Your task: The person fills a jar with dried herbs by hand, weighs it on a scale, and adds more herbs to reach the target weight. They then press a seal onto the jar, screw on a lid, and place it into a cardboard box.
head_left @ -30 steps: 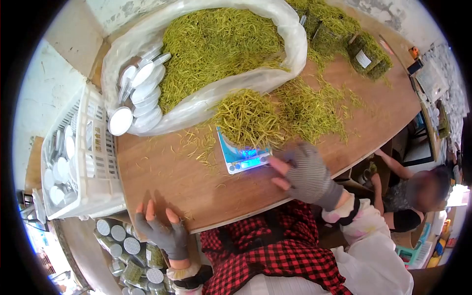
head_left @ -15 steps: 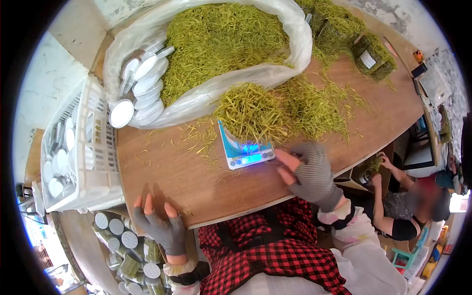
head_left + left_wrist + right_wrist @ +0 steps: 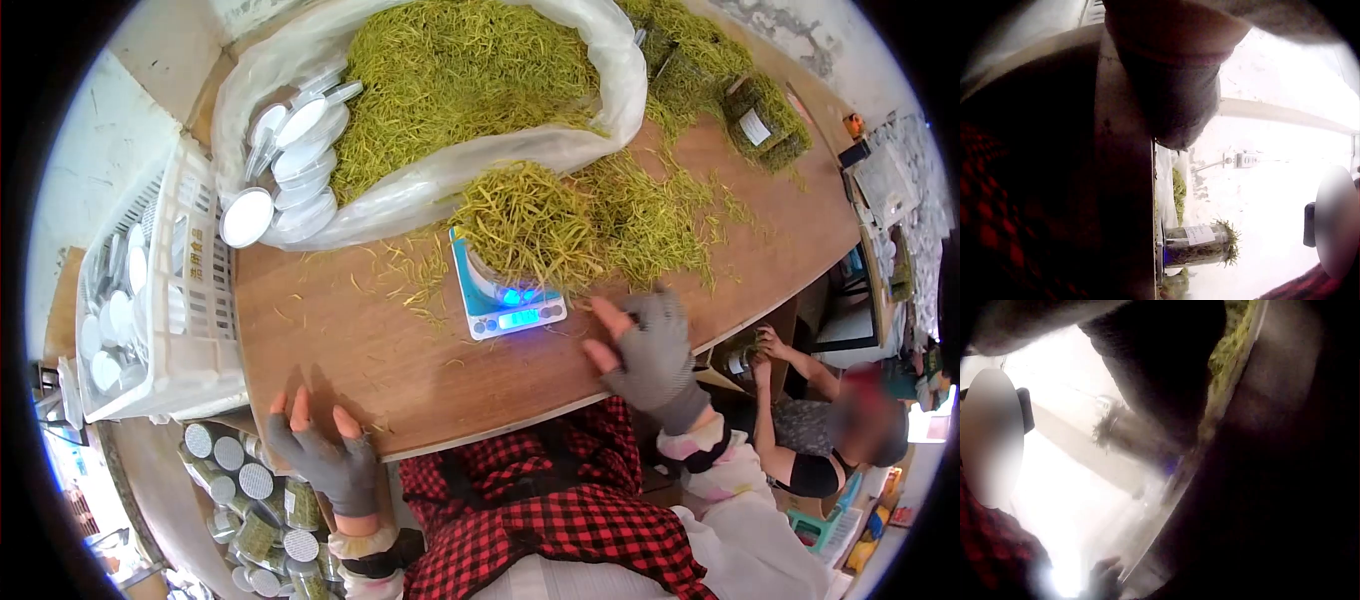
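Observation:
A small blue and white digital scale point(image 3: 518, 320) with a lit display stands on the table. On it rests a clear jar point(image 3: 1188, 245) with a white label, heaped over its rim with dried yellow-green strips point(image 3: 525, 222). Just right of the scale, my right hand point(image 3: 655, 360) in a grey fingerless glove hovers with thumb and forefinger extended, apart from the scale and holding nothing. My left hand point(image 3: 335, 462), gloved alike, lies at the table's front edge with its fingers spread. Dark gloves fill much of both wrist views.
Behind the scale a big plastic bag point(image 3: 425, 190) holds more strips, with white lids point(image 3: 247, 218) on its left side. A white crate point(image 3: 165, 330) of lids stands left, lidded jars point(image 3: 257, 484) below it. Filled jars point(image 3: 765, 130) stand far right; another person point(image 3: 815, 430) sits beyond the table.
My right hand has drawn back a little to the right from the scale's corner. The left hand stays at the table edge. The head view has shifted slightly.

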### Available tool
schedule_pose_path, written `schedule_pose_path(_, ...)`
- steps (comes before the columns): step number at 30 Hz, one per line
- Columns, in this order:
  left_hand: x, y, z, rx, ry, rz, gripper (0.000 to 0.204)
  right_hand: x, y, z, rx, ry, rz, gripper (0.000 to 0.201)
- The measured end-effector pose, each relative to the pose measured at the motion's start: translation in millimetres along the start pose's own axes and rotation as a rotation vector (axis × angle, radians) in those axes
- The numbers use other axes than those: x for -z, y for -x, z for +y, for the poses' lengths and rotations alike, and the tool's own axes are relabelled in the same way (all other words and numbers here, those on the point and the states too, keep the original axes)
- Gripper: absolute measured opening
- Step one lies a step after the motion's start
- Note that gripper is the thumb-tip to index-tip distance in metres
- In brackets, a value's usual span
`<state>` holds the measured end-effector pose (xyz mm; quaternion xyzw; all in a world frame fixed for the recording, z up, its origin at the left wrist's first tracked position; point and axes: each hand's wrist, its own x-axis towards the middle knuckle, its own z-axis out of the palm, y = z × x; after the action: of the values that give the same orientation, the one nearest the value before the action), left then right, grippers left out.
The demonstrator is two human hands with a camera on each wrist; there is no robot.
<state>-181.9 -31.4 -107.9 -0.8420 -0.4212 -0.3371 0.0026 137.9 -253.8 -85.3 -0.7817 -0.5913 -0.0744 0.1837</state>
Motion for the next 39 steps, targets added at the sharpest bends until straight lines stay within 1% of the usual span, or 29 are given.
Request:
schedule_pose_path(2, 0, -1, 0, 0.008, 0.018, -0.006, 0.043, 11, 8, 15, -0.078, 0.138, 0.079, 0.055)
schedule_pose_path(4, 0, 1, 1, 0.037, 0.039, -0.015, 0.041, 26, 7, 24, -0.122, 0.151, 0.053, 0.053)
schedule_pose_path(6, -1, 2, 1, 0.061, 0.069, -0.025, 0.040, 39, 1, 34, -0.191, 0.171, 0.095, 0.052)
schedule_pose_path(8, 0, 2, -3, 0.036, 0.042, -0.040, 0.040, 46, -10, 55, -0.171, 0.226, 0.067, 0.055)
schedule_pose_path(10, 0, 2, -3, 0.031, 0.061, -0.034, 0.040, 51, -27, 70, -0.087, 0.213, 0.094, 0.059)
schedule_pose_path(11, 0, 2, -5, 0.016, 0.045, -0.029, 0.040, 55, -38, 73, -0.058, 0.259, 0.071, 0.066)
schedule_pose_path(12, 0, 2, -5, 0.002, 0.028, -0.025, 0.041, 57, -49, 76, -0.056, 0.260, 0.072, 0.066)
schedule_pose_path(14, -1, 4, -5, 0.016, 0.030, -0.016, 0.041, 58, -69, 82, 0.005, 0.272, -0.057, 0.073)
schedule_pose_path(15, -1, 5, -6, 0.029, 0.033, -0.012, 0.041, 55, -75, 88, 0.009, 0.268, -0.055, 0.073)
schedule_pose_path(17, 1, 4, -5, 0.037, 0.040, -0.018, 0.041, 47, -84, 103, 0.089, 0.335, -0.125, 0.070)
schedule_pose_path(18, 2, 3, -4, 0.042, 0.053, -0.026, 0.041, 43, -87, 109, 0.095, 0.329, -0.125, 0.070)
schedule_pose_path(20, 1, 3, -1, 0.045, 0.049, -0.019, 0.041, 35, -93, 122, 0.039, 0.327, -0.263, 0.052)
schedule_pose_path(21, 2, 3, -1, 0.042, 0.054, -0.014, 0.041, 32, -95, 128, 0.042, 0.321, -0.263, 0.052)
schedule_pose_path(23, 1, 3, -3, 0.034, 0.052, -0.012, 0.041, 29, -97, 138, 0.069, 0.262, -0.220, 0.034)
schedule_pose_path(27, 3, 0, -3, 0.015, 0.055, -0.027, 0.044, 35, -97, 144, 0.082, 0.269, -0.189, 0.026)
schedule_pose_path(29, 6, -5, 2, 0.003, 0.082, -0.019, 0.046, 32, -89, 160, 0.006, 0.055, 0.063, 0.025)
schedule_pose_path(30, 9, -9, 8, -0.006, 0.111, -0.012, 0.048, 37, -88, 162, 0.009, 0.059, 0.062, 0.025)
schedule_pose_path(31, 16, -17, 18, 0.002, 0.113, -0.008, 0.048, 43, -89, 163, -0.020, 0.075, 0.139, 0.026)
schedule_pose_path(32, 23, -28, 31, -0.026, 0.161, -0.040, 0.052, 49, -90, 164, -0.045, 0.091, 0.218, 0.027)
schedule_pose_path(33, 25, -38, 43, -0.057, 0.207, -0.069, 0.056, 53, -91, 166, -0.031, 0.094, 0.223, 0.027)
schedule_pose_path(34, 22, -45, 52, -0.052, 0.206, -0.055, 0.056, 58, -92, 166, -0.081, 0.090, 0.202, 0.028)
schedule_pose_path(35, 18, -54, 61, -0.089, 0.312, -0.116, 0.062, 61, -94, 165, -0.131, 0.086, 0.183, 0.030)
schedule_pose_path(36, 15, -63, 70, -0.129, 0.419, -0.176, 0.068, 66, -98, 162, -0.118, 0.088, 0.192, 0.030)
schedule_pose_path(37, 10, -71, 80, -0.127, 0.418, -0.162, 0.068, 73, -102, 155, -0.150, 0.111, 0.121, 0.029)
schedule_pose_path(38, 4, -78, 89, -0.181, 0.525, -0.192, 0.078, 79, -106, 149, -0.185, 0.134, 0.050, 0.028)
schedule_pose_path(39, -3, -85, 98, -0.236, 0.633, -0.223, 0.088, 83, -109, 141, -0.179, 0.139, 0.058, 0.028)
